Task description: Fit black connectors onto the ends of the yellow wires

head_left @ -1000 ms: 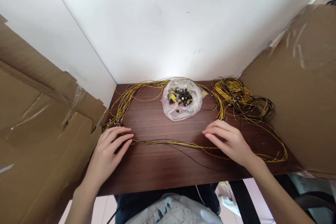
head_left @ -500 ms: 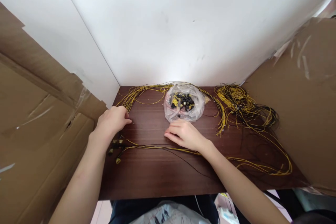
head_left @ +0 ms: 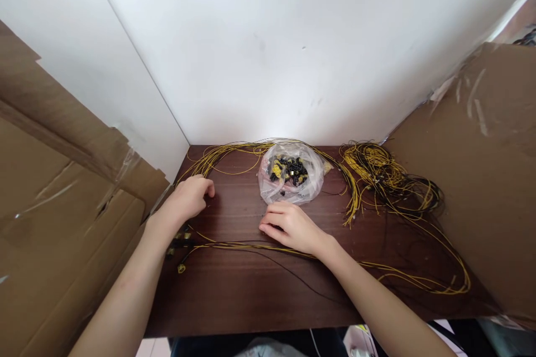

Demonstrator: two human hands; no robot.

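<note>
My left hand is at the left of the brown table, beside the left end of a long bundle of yellow and black wires. Its fingers curl downward, and anything in them is hidden. My right hand rests low over the table just in front of a clear plastic bag. Its fingers are bent together, and what they hold, if anything, cannot be made out. Inside the bag lie small black and yellow connector-like parts. A second strand of wires passes under my right forearm.
A tangled heap of yellow and black wires lies at the right back. Dark parts with yellow pieces sit near my left wrist. Cardboard panels flank the table, and a white wall rises behind it.
The view has tilted slightly, so the table sits lower in the picture. My left hand's fingers have bent further down; my right hand has stayed nearly in place before the bag.
</note>
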